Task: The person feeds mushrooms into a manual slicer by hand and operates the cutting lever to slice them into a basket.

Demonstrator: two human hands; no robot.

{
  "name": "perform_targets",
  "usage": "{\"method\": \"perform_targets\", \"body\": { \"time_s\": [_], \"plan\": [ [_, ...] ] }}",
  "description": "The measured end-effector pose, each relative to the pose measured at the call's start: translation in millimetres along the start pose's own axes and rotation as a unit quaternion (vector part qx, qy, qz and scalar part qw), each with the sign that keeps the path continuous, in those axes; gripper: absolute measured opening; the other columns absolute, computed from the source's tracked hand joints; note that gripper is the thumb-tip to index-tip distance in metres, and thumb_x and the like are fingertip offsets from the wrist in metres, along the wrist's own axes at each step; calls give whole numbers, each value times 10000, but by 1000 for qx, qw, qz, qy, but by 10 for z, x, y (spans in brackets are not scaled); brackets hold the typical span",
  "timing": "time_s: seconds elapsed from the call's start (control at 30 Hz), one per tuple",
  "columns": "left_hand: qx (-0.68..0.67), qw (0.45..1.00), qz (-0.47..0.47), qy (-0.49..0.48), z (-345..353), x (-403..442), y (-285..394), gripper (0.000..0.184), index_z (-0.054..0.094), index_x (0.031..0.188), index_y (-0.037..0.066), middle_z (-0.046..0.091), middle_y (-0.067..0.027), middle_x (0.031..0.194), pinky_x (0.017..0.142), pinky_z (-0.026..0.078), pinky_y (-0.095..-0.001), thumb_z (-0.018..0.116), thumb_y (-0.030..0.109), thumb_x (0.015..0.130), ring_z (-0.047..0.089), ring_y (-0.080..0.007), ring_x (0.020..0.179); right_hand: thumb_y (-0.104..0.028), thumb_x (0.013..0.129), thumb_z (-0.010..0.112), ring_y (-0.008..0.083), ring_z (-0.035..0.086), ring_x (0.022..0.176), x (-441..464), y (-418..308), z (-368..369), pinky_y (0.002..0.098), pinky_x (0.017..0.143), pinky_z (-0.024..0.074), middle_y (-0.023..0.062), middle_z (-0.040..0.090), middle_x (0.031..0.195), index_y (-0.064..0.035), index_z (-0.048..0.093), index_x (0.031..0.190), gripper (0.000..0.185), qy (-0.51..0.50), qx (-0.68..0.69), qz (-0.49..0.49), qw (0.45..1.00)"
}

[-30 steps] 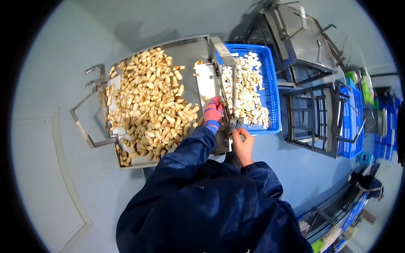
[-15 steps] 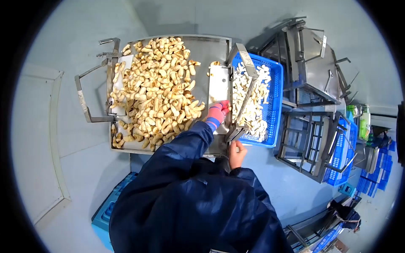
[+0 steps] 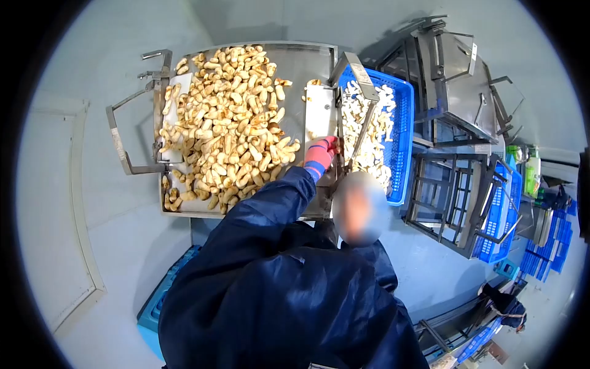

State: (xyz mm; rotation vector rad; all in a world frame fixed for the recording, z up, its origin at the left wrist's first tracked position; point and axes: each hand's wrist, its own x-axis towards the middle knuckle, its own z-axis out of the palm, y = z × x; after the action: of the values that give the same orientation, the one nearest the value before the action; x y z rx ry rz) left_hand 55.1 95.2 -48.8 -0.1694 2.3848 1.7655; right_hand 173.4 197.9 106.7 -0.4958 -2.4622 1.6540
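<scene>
My left hand [image 3: 321, 155], in a pink and blue glove, rests at the lower end of a narrow white board [image 3: 319, 114]. Its fingers are bent together against the metal edge beside the board; what they pinch, if anything, is hidden. A blurred patch covers my right hand [image 3: 355, 212], so its fingers do not show. It is by the lower end of a metal lever frame [image 3: 362, 136] mounted on the table's right side. Left of the board lies a big heap of pale, brown-tipped mushrooms [image 3: 230, 123]. Small white cut pieces [image 3: 372, 117] fill much of a blue basket [image 3: 402, 141].
The steel table [image 3: 298, 61] has a raised rim. Another metal frame [image 3: 123, 144] juts out from its left side. Metal stands [image 3: 452, 190] and a further blue basket [image 3: 499, 221] are at the right. A teal crate [image 3: 163, 292] sits on the floor at lower left.
The view has shifted slightly, so the table sits a little higher. My left hand stays by the board's lower end. My right hand, earlier a visible fist by the lever, is blurred over now.
</scene>
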Motion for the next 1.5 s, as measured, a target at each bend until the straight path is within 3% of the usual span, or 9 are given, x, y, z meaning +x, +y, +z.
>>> {"method": "perform_targets", "body": {
  "time_s": [0.53, 0.63, 0.77, 0.83, 0.9, 1.13, 1.27, 1.37, 1.5],
  "plan": [
    [14, 993, -116, 17, 99, 23, 308, 314, 595, 1064, 69, 644, -135, 984, 789, 466, -326, 469, 37, 777, 618, -266, 875, -109, 797, 574, 125, 431, 541, -131, 626, 86, 311, 540, 399, 104, 501, 545, 23, 568, 700, 164, 0, -71, -24, 997],
    [-206, 971, -120, 24, 83, 64, 531, 280, 603, 1043, 50, 645, -113, 888, 741, 472, -306, 502, 33, 782, 610, -238, 794, -108, 798, 574, 111, 440, 563, -144, 429, 83, 303, 542, 400, 92, 502, 558, 25, 575, 713, 157, 13, -68, -15, 997],
    [-69, 996, 51, 36, -388, -104, 994, 297, 585, 1062, 78, 599, -141, 949, 758, 473, -345, 564, 67, 766, 585, -281, 845, -145, 808, 584, 163, 538, 628, -131, 808, 47, 318, 612, 443, 107, 587, 684, 5, 613, 810, 153, -60, -38, 34, 997],
    [180, 966, 136, 124, -676, -48, 878, 300, 576, 1072, 83, 587, -160, 992, 807, 461, -386, 569, 147, 779, 572, -326, 893, -267, 841, 559, 270, 579, 845, -213, 1602, 262, 408, 725, 466, 144, 587, 1011, -59, 573, 1077, 315, 167, -546, -326, 754],
    [218, 973, 54, 56, -662, 56, 574, 328, 568, 1092, 86, 588, -180, 1015, 840, 444, -410, 565, 222, 794, 565, -346, 931, -321, 855, 535, 305, 562, 929, -201, 1672, 195, 446, 764, 462, 146, 546, 1118, -89, 522, 1175, 395, 115, -467, -352, 803],
    [106, 992, -67, 9, -8, 53, 495, 312, 613, 975, 18, 641, -180, 900, 760, 472, -378, 604, 266, 787, 606, -338, 845, -407, 845, 496, 318, 596, 761, -232, 2067, 386, 481, 644, 473, 152, 598, 920, -117, 563, 1125, 408, 238, -685, -256, 639],
    [32, 991, -108, 65, 113, 92, 502, 271, 598, 953, 25, 644, -154, 852, 711, 484, -381, 649, 192, 745, 618, -306, 771, -180, 825, 544, 145, 442, 648, -158, 1511, 215, 334, 565, 378, 53, 490, 679, -18, 519, 795, 167, 76, -214, -94, 969],
    [-184, 977, -94, -49, 95, 175, 466, 310, 573, 1007, 45, 635, -107, 843, 701, 493, -352, 665, 145, 728, 620, -244, 774, -76, 825, 553, 60, 341, 580, -130, 1017, 163, 263, 491, 304, -6, 394, 545, 17, 460, 629, 235, 1, -9, -19, 1000],
    [277, 948, 144, 68, -986, 26, 734, 484, 532, 1129, 98, 547, -155, 1084, 890, 410, -404, 654, 299, 706, 517, -329, 1016, -75, 828, 552, 58, 335, 564, -147, 945, 167, 263, 476, 295, -8, 379, 525, 7, 460, 630, 234, 18, -27, -49, 998]
  ]
}}
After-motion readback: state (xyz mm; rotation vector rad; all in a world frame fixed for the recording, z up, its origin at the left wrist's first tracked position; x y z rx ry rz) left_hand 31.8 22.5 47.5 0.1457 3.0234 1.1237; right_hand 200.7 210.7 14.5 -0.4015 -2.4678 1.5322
